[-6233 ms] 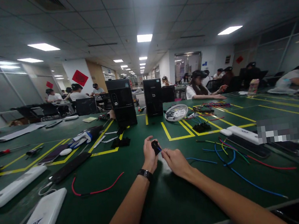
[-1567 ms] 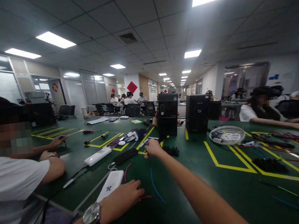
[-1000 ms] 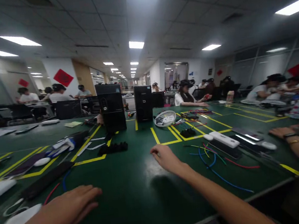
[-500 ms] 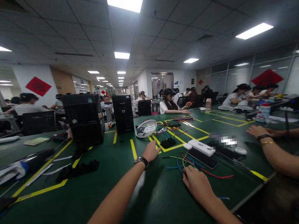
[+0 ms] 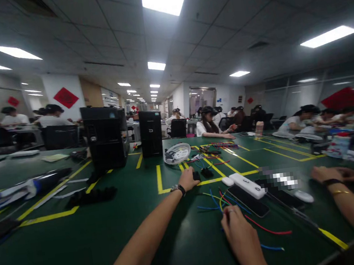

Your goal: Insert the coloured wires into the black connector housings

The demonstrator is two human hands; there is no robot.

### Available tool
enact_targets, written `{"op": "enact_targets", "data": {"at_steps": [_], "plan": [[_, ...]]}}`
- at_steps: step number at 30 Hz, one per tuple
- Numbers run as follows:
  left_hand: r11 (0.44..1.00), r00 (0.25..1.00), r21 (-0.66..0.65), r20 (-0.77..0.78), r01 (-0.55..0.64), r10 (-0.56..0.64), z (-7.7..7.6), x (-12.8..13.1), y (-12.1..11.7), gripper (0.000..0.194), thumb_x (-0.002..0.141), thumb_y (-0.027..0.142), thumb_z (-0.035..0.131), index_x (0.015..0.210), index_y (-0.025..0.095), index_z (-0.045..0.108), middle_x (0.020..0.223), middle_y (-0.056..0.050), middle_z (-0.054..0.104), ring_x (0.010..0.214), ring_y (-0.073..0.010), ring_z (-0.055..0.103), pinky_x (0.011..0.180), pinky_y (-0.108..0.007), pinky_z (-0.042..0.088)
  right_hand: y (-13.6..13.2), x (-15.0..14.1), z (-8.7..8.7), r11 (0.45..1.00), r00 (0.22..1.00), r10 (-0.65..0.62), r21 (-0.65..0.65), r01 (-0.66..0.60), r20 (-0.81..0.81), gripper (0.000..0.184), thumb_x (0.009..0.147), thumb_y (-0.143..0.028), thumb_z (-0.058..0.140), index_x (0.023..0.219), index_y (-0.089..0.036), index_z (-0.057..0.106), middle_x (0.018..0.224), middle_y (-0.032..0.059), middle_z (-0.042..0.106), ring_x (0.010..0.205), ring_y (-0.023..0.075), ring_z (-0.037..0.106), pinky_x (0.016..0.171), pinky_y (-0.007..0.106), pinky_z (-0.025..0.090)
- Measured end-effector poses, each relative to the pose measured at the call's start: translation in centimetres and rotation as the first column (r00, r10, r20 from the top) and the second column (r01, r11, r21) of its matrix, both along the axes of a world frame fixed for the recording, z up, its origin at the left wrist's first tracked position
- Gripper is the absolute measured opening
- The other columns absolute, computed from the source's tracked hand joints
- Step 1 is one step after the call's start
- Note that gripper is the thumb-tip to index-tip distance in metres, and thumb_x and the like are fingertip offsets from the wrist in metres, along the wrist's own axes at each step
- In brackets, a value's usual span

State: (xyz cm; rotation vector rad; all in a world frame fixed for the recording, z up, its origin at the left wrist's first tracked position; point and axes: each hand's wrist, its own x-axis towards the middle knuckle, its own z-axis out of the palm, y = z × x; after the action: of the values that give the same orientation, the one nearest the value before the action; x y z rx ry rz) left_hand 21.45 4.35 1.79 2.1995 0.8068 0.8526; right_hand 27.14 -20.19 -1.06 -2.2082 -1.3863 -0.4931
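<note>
While the left hand (image 5: 187, 179) is stretched out over the middle of the green table (image 5: 185, 252), its fingertips look closed on a small black block (image 5: 196, 176), so I'd call that a pinch, though it's kinda blurry. That block is just left of a dark cluster (image 5: 207, 172), right by a line of yellow tape (image 5: 159, 180). There's a dark band (image 5: 178, 188) around that wrist too.

Right hand (image 5: 239, 232) is on the near side, back of the hand up, fingers curled down over a bunch of wires (image 5: 219, 201) (blue, yellow, green and red ones). Fingertips are hidden, so I honestly can't tell if it's pinching a wire or just touching the pile. A red wire (image 5: 269, 229) runs out to the right, and a blue wire end (image 5: 273, 248) pokes out to the right of the hand, nearer.

Just right of the wires: a dark phone (image 5: 248, 201) with a long white case (image 5: 247, 185) along its far side. Farther off there's a round white basket (image 5: 177, 154), then 2 black computer towers, the left tower (image 5: 105, 137) and the right tower (image 5: 151, 133). Over on the right, a co-worker's hand (image 5: 326, 174) is on the same table, gold-coloured bracelet (image 5: 341, 192) on the wrist.
</note>
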Motion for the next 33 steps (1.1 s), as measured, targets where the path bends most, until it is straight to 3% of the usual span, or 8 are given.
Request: {"op": "enact_targets", "data": {"at_steps": [3,6,10,14,17,21,28,33], "plan": [[1.0,0.999,-0.021,0.042,-0.02,0.021,0.2,-5.2,-1.2,0.05,0.059,0.018,0.072,0.101,0.019,0.044,0.087,-0.004,0.058,0.083,-0.0209,0.059,0.075,-0.031,0.046,-0.1,0.9,-0.2,0.997,0.992,0.051,0.064,-0.043,-0.113,0.02,0.089,-0.035,0.036,0.089,-0.023,0.052,0.092,0.0068,0.064,0.069,0.0196,0.065,0.056,0.029,0.043],[0.988,0.985,-0.149,0.163,-0.032,0.056,0.1,-11.0,-2.8,0.054,0.063,0.015,0.069,0.106,0.021,0.037,0.082,-0.001,0.056,0.065,-0.0139,0.058,0.061,-0.026,0.048,0.4,1.2,0.4,0.997,0.975,0.068,0.06,-0.056,-0.212,0.025,0.087,-0.041,0.035,0.091,-0.023,0.053,0.072,0.0061,0.066,0.062,0.0226,0.065,0.054,0.03,0.043],[0.845,0.823,-0.483,0.559,0.228,0.097,-0.4,-17.4,-4.7,0.066,0.059,0.01,0.073,0.107,0.024,0.031,0.103,-0.008,0.056,0.07,-0.0144,0.064,0.065,-0.03,0.052,2.2,-1.9,3.9,0.979,0.956,0.182,0.135,-0.153,-0.232,0.034,0.091,-0.045,0.029,0.097,-0.023,0.053,0.066,0.0049,0.065,0.059,0.0229,0.064,0.052,0.029,0.042],[0.764,0.756,-0.575,0.628,0.292,0.184,-0.8,-21.5,-4.8,0.073,0.054,0.009,0.078,0.11,0.024,0.034,0.111,-0.012,0.055,0.074,-0.0168,0.066,0.064,-0.031,0.053,7.0,-7.6,6.5,0.876,0.876,0.466,0.201,-0.438,-0.121,0.039,0.094,-0.042,0.027,0.104,-0.019,0.057,0.083,0.0089,0.069,0.072,0.0216,0.066,0.062,0.027,0.043],[0.792,0.771,-0.559,0.608,0.247,0.188,-1.0,-23.4,-4.0,0.07,0.052,0.012,0.082,0.108,0.022,0.042,0.111,-0.012,0.055,0.072,-0.0163,0.065,0.055,-0.026,0.052,11.4,-11.5,6.2,0.808,0.808,0.583,0.176,-0.563,-0.09,0.038,0.095,-0.036,0.025,0.101,-0.018,0.058,0.079,0.008,0.068,0.075,0.0209,0.065,0.064,0.025,0.041],[0.788,0.742,-0.575,0.623,0.219,0.248,-1.3,-24.8,-3.0,0.074,0.052,0.011,0.082,0.114,0.023,0.042,0.114,-0.012,0.054,0.07,-0.0151,0.065,0.054,-0.026,0.054,14.3,-14.8,3.8,0.787,0.785,0.609,0.212,-0.579,-0.118,0.038,0.097,-0.033,0.021,0.087,-0.018,0.055,0.071,0.005,0.063,0.069,0.0184,0.062,0.062,0.024,0.039],[0.746,0.588,-0.571,0.75,0.342,0.304,-0.8,-25.5,-2.1,0.07,0.06,-0.004,0.066,0.117,0.024,0.037,0.115,-0.009,0.056,0.084,-0.0145,0.065,0.08,-0.034,0.052,12.6,-15.2,1.3,0.75,0.75,0.66,0.105,-0.653,-0.045,0.033,0.097,-0.029,0.025,0.079,-0.019,0.052,0.07,0.0031,0.059,0.068,0.016,0.058,0.064,0.024,0.036],[0.692,0.569,-0.57,0.776,0.443,0.274,-0.6,-25.1,-2.3,0.059,0.063,-0.004,0.053,0.114,0.023,0.04,0.112,-0.008,0.057,0.089,-0.0166,0.064,0.083,-0.04,0.051,12.6,-14.8,1.2,0.758,0.755,0.652,0.091,-0.646,-0.067,0.033,0.097,-0.03,0.025,0.079,-0.019,0.051,0.07,0.003,0.058,0.067,0.0159,0.057,0.064,0.023,0.037]]}}
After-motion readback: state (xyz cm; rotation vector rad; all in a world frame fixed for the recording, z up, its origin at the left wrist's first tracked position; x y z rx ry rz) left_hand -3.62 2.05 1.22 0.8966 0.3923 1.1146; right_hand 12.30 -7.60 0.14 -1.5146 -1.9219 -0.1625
